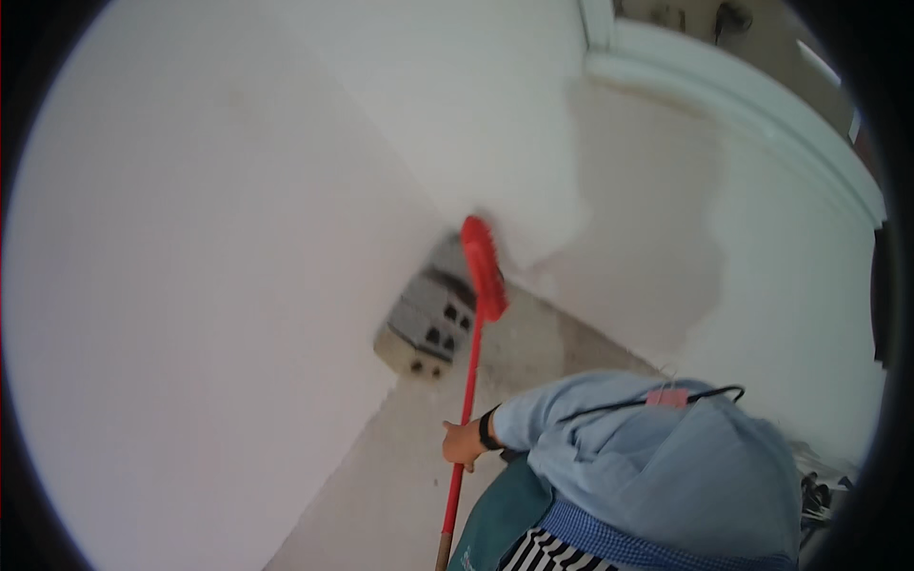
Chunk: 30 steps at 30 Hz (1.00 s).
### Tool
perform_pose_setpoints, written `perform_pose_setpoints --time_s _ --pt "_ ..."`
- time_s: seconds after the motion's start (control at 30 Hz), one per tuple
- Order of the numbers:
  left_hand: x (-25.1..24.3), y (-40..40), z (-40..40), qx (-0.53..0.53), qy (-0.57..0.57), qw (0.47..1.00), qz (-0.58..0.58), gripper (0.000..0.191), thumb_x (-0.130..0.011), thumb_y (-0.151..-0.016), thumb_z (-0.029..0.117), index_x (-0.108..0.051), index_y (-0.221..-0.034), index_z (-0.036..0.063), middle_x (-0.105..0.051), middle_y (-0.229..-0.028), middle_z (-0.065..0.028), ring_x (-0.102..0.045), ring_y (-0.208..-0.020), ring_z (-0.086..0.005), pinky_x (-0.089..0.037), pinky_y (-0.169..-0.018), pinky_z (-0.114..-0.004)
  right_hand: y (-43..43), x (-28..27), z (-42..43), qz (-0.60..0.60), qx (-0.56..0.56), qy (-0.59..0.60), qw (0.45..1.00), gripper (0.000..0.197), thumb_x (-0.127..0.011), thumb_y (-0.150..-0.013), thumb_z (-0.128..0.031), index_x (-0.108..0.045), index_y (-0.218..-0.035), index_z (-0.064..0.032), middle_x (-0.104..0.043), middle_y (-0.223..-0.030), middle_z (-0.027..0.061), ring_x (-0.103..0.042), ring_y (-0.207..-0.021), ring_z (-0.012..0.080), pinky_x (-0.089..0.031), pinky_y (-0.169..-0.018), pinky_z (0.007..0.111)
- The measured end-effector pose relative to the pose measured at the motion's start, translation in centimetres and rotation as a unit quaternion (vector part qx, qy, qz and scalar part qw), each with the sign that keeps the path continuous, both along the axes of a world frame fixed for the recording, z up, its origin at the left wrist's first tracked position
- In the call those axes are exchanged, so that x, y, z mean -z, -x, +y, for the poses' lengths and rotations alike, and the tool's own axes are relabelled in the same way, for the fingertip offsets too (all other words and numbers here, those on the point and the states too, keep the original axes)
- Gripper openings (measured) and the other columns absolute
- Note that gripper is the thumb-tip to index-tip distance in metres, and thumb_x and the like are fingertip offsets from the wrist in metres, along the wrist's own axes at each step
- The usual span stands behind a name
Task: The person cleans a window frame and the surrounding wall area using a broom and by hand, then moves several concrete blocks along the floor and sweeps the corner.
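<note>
My right hand (463,444), with a black band on its wrist, is closed around the red handle of a broom (468,385). The handle runs down to a brown section at the lower picture edge. The red broom head (484,268) is at the far end, near the room's corner, beside and partly in front of stacked hollow blocks. These blocks (421,310) are grey, with dark holes and a tan one at the near end. Whether the bristles touch the wall is unclear. My left hand is out of view.
A white wall (214,250) rises on the left. The right wall (528,164) bears a large greyish patch (643,214) below a pale ledge (757,86). Bare concrete floor (400,457) lies between the walls. Blurred dark items (817,496) are at the lower right.
</note>
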<state>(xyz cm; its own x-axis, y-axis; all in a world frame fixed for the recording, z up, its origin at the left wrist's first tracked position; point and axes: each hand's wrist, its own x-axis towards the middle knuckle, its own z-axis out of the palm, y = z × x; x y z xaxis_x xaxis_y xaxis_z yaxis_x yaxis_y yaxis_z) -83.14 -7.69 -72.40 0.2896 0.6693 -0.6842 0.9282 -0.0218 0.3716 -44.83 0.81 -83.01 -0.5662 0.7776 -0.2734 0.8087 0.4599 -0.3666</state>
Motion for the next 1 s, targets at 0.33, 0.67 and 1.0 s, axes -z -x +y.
perform_pose_setpoints --time_s 0.33,0.67,1.0 --pt "-9.7 -13.5 3.9 0.283 -0.124 0.939 0.148 0.013 -0.056 -0.083 0.013 -0.06 -0.09 0.0042 -0.061 -0.073 -0.0179 -0.056 -0.057 -0.0275 -0.043 -0.05 -0.037 -1.1 12.7 -5.9 0.146 0.148 0.122 0.97 0.017 -0.049 -0.08 -0.02 -0.061 -0.086 -0.0099 -0.064 -0.081 0.0114 -0.062 -0.08 0.0305 -0.043 -0.072 0.046" --pt "-3.6 -25.4 7.6 0.288 -0.163 0.941 0.064 0.031 -0.068 -0.075 0.025 -0.056 -0.1 0.0107 -0.062 -0.069 -0.013 -0.06 -0.064 -0.0325 -0.047 -0.058 -0.04 -9.2 16.4 -14.6 0.169 0.505 0.016 0.846 0.019 -0.063 -0.066 -0.005 -0.056 -0.082 -0.011 -0.056 -0.082 0.0078 -0.053 -0.09 0.0288 -0.04 -0.075 0.045" --pt "-8.8 -26.4 5.2 0.09 -0.18 0.979 0.027 0.017 -0.065 -0.076 0.014 -0.06 -0.084 -0.0007 -0.059 -0.061 -0.0125 -0.059 -0.06 -0.0227 -0.05 -0.064 -0.036 1.3 21.1 -7.1 0.37 0.32 0.073 0.869 0.015 -0.058 -0.063 -0.004 -0.06 -0.076 -0.0113 -0.059 -0.074 0.01 -0.053 -0.078 0.0314 -0.04 -0.072 0.042"
